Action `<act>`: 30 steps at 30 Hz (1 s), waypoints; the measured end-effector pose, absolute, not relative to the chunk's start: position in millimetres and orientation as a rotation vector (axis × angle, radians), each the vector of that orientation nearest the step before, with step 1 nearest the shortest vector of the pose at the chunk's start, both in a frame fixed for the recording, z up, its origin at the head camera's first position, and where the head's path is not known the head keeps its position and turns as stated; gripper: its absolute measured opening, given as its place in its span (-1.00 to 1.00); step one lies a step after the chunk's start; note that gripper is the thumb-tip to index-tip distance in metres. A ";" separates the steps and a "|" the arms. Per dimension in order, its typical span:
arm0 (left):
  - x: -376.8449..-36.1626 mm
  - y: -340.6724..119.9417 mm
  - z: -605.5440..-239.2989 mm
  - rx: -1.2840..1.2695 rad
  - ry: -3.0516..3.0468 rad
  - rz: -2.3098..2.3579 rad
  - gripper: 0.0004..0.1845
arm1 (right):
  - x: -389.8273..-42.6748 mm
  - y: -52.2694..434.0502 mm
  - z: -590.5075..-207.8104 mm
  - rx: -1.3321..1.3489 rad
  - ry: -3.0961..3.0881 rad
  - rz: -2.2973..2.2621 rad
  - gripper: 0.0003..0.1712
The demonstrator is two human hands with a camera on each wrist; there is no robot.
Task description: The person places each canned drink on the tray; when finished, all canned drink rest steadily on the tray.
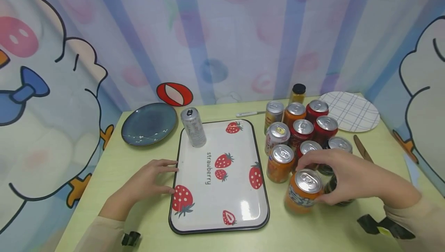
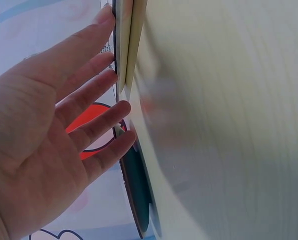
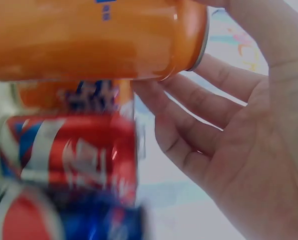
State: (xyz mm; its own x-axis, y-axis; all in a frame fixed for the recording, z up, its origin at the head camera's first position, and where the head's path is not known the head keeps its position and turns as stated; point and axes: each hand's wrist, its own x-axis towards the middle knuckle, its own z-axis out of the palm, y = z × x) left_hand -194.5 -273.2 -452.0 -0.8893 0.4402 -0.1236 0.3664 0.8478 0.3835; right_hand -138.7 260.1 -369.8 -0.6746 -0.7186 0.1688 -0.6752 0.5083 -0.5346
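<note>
My left hand (image 1: pixel 149 180) lies flat on the yellow-green table (image 1: pixel 139 213), its straight fingers touching the left rim of a white strawberry tray (image 1: pixel 240 167). The left wrist view shows those fingers (image 2: pixel 96 75) against the tray's edge (image 2: pixel 121 45). A tall silver can (image 1: pixel 193 127) stands on the tray's far left corner. My right hand (image 1: pixel 347 178) reaches in from the right and holds an orange can (image 1: pixel 301 193) between thumb and fingers. In the right wrist view the orange can (image 3: pixel 89 40) sits against the fingers of the right hand (image 3: pixel 238 140), with red cans (image 3: pixel 74 155) blurred behind it.
A cluster of red, orange and silver cans (image 1: pixel 303 130) stands right of the tray, with a small dark-capped bottle (image 1: pixel 298 93) behind. A blue plate (image 1: pixel 148 124) lies far left, a checked white plate (image 1: pixel 351 111) far right. A white-handled knife (image 1: pixel 250 113) and a wooden knife (image 1: pixel 362 147) lie nearby.
</note>
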 end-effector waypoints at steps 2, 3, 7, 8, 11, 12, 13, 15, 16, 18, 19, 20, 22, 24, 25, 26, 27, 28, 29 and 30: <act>-194.3 -273.3 -452.1 0.604 2.816 0.518 -0.27 | -139.2 248.8 -365.3 -1.243 2.653 -0.933 -0.27; -194.2 -273.4 -452.1 0.596 2.816 0.513 -0.27 | -140.1 242.5 -363.8 -1.246 2.659 -0.952 -0.27; -192.8 -272.7 -450.8 0.575 2.816 0.507 -0.26 | -145.5 213.2 -360.3 -1.175 2.691 -1.031 -0.26; -192.5 -272.7 -450.6 0.572 2.815 0.508 -0.26 | -147.1 205.5 -360.1 -1.158 2.708 -1.039 -0.27; -192.4 -273.3 -451.3 0.582 2.813 0.521 -0.27 | -151.4 183.1 -360.7 -1.086 2.737 -1.094 -0.28; -192.6 -273.5 -451.5 0.589 2.813 0.524 -0.27 | -153.2 175.4 -361.1 -1.076 2.752 -1.107 -0.29; -193.1 -273.8 -451.8 0.592 2.813 0.526 -0.28 | -155.1 167.6 -361.7 -1.076 2.774 -1.117 -0.29; -194.0 -273.7 -451.8 0.595 2.813 0.526 -0.29 | -159.7 152.5 -363.2 -1.064 2.807 -1.126 -0.30; -195.2 -273.2 -451.4 0.593 2.814 0.523 -0.29 | -162.1 145.3 -363.8 -1.051 2.824 -1.126 -0.30; -197.0 -271.9 -450.5 0.590 2.813 0.514 -0.29 | -167.9 130.7 -366.6 -1.023 2.872 -1.101 -0.29; -197.8 -271.4 -450.2 0.587 2.811 0.509 -0.29 | -170.3 123.4 -367.9 -1.002 2.887 -1.097 -0.29; -198.3 -270.9 -449.7 0.582 2.809 0.507 -0.29 | -172.9 116.1 -369.4 -0.986 2.895 -1.100 -0.28; -198.9 -270.2 -449.1 0.579 2.803 0.504 -0.29 | -178.5 101.6 -373.2 -0.960 2.908 -1.119 -0.26; -198.8 -270.1 -448.7 0.577 2.799 0.502 -0.29 | -184.7 87.3 -378.4 -0.932 2.917 -1.138 -0.25; -198.7 -270.3 -448.7 0.577 2.797 0.499 -0.29 | -188.1 80.7 -380.8 -0.922 2.908 -1.163 -0.26; -198.4 -270.4 -448.6 0.579 2.797 0.497 -0.29 | -191.7 74.1 -383.5 -0.912 2.905 -1.181 -0.26; -198.2 -270.4 -448.6 0.582 2.795 0.493 -0.28 | -195.1 68.0 -386.3 -0.892 2.902 -1.197 -0.27; -198.2 -270.4 -448.6 0.583 2.796 0.490 -0.28 | -198.5 62.1 -389.0 -0.867 2.892 -1.219 -0.28; -198.2 -270.3 -448.7 0.585 2.795 0.489 -0.27 | -201.9 56.6 -391.3 -0.844 2.882 -1.241 -0.29; -198.3 -269.9 -448.6 0.588 2.794 0.487 -0.27 | -205.1 51.4 -393.4 -0.828 2.873 -1.260 -0.29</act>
